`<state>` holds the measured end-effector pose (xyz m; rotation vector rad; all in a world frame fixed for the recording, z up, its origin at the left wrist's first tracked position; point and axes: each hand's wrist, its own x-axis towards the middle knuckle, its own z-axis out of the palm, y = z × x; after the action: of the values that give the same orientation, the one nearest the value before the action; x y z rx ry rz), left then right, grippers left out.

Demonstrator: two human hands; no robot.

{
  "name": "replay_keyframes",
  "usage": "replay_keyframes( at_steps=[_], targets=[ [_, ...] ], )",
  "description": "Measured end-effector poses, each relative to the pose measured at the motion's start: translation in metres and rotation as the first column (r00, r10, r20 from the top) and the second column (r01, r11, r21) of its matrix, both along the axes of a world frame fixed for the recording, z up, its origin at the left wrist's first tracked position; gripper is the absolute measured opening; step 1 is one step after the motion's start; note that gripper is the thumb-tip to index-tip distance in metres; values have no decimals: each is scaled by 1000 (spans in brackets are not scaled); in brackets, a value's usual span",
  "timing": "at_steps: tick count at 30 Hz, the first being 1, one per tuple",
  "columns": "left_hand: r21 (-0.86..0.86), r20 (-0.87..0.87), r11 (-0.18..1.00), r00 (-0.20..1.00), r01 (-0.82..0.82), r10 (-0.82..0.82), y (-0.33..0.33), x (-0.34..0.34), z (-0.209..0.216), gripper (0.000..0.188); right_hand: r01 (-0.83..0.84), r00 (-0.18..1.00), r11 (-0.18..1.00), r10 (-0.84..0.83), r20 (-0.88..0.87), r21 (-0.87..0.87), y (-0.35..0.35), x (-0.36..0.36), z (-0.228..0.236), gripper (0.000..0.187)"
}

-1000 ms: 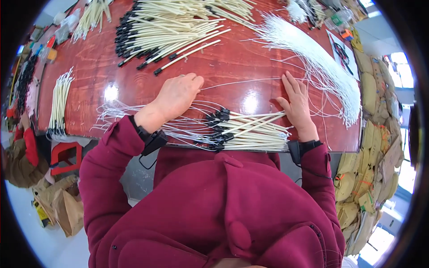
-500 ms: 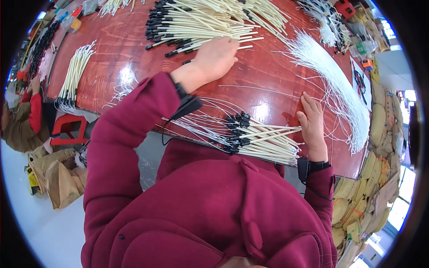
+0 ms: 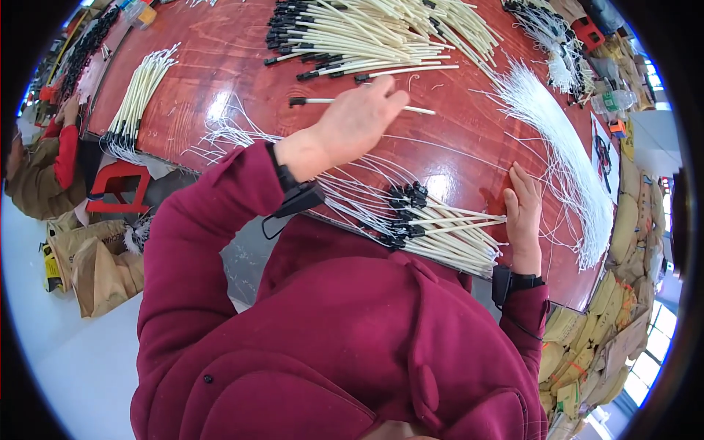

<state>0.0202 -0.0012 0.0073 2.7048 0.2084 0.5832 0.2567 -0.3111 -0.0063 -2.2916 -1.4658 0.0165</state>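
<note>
My left hand [image 3: 352, 126] is closed on a thin cream stick [image 3: 419, 110] with a black end piece, held below the big pile. Its fingers hide the middle of the stick. That pile of cream sticks with black ends [image 3: 367, 40] lies at the far middle of the table. My right hand [image 3: 523, 220] rests on the table with its fingers stretched out and the thumb apart. A single white thread [image 3: 455, 150] runs across the table to its fingertips. Beside that hand, near the front edge, lies a bundle of sticks [image 3: 451, 238] with white threads trailing left from the black ends.
A long hank of white threads [image 3: 568, 161] lies on the right side of the red table [image 3: 242, 55]. Another threaded bundle [image 3: 143, 99] is at the left. A red stool [image 3: 121, 187] and a person in red sleeves [image 3: 66, 158] are beyond the left edge. Sacks [image 3: 587, 337] are stacked at right.
My left hand has come away from the pile toward me, with one stick now drawn out below it. The right hand stays at nearly the same spot on the table. The whole view has shifted slightly.
</note>
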Motion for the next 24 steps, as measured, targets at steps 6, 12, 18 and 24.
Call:
replay_keyframes(
  at_steps=[6,12,18,24],
  targets=[
    [-88,-72,995,996,-53,46,19,-60,-15,19,38,999,999,-38,25,-4,-3,-1,-4,45],
    [-203,-170,965,977,-163,129,22,-95,-8,14,24,1000,999,-24,-1,22,-2,-3,-5,46],
    [-219,-178,969,981,-116,77,16,-89,-11,13,54,999,999,-54,4,5,1,-6,-4,48],
    [-225,-216,969,975,-103,54,12,-84,-8,15,68,998,997,-68,10,-18,2,-8,-6,47]
  ],
)
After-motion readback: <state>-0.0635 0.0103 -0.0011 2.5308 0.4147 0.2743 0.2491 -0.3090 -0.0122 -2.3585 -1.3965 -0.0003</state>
